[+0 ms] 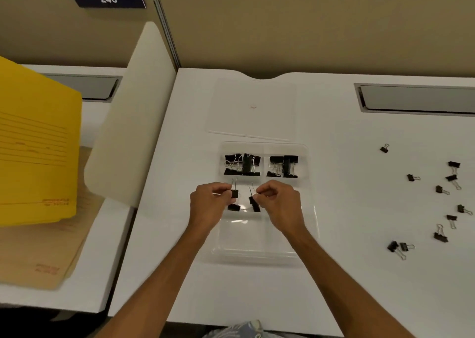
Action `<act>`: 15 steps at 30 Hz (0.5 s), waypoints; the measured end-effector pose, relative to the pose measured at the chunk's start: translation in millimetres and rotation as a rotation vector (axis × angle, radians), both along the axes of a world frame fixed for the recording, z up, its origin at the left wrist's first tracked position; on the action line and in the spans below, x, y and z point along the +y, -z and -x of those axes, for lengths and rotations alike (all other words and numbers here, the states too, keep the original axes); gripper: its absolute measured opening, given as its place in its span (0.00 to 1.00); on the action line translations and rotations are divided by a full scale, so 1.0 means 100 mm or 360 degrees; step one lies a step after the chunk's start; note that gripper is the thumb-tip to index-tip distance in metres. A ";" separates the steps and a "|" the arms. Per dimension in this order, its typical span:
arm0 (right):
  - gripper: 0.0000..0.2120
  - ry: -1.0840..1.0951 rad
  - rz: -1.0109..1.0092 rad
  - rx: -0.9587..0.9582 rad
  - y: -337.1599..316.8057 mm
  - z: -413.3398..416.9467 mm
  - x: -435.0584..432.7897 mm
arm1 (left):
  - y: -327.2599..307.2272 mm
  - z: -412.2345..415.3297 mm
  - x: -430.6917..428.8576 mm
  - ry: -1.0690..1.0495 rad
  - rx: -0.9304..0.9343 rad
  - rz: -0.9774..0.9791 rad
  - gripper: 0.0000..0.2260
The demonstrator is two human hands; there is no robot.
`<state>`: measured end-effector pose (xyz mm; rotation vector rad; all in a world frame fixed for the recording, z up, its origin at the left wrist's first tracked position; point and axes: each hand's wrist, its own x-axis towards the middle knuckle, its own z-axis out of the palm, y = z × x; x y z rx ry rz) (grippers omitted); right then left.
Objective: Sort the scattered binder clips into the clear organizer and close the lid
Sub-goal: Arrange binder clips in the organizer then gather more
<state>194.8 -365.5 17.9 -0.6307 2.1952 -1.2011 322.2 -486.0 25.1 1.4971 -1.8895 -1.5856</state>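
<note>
The clear organizer [312, 224] lies on the white desk before me, its clear lid [253, 121] folded back flat behind it. Large black binder clips [243, 165] fill the far left compartment, and more large clips [284, 166] fill the far right one. My left hand [209, 204] pinches a small black clip [234, 192] over the middle left compartment. My right hand [279, 201] pinches another black clip [254, 203] beside it. A further small clip [234, 207] lies in that compartment under my left hand.
Several small black clips [442, 204] lie scattered on the desk to the right. A cream divider panel [128, 121] stands at the left, with yellow folders [36, 152] on the neighbouring desk. Grey cable slots [416, 98] sit at the back right.
</note>
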 end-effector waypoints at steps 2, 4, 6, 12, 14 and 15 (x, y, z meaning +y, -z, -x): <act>0.03 -0.0040 -0.0073 0.0131 0.05 -0.03 -0.09 | 0.04 0.01 -0.07 0.0065 -0.0066 0.0064 0.08; 0.06 -0.0094 -0.0154 0.0233 0.08 -0.04 -0.15 | 0.07 0.02 -0.12 0.0110 -0.0111 0.0135 0.07; 0.08 -0.0158 -0.0240 0.0323 0.10 -0.04 -0.21 | 0.08 0.05 -0.13 0.0169 -0.0161 0.0203 0.06; 0.04 -0.0337 -0.0483 0.0614 0.09 -0.07 -0.33 | 0.12 0.23 -0.14 0.0370 -0.0589 0.0504 0.06; 0.02 -0.0378 -0.0593 0.0711 0.09 -0.06 -0.36 | 0.14 0.27 -0.14 0.0399 -0.0632 0.0544 0.08; 0.02 -0.0392 -0.0626 0.0733 0.09 -0.06 -0.38 | 0.16 0.28 -0.14 0.0413 -0.0647 0.0559 0.09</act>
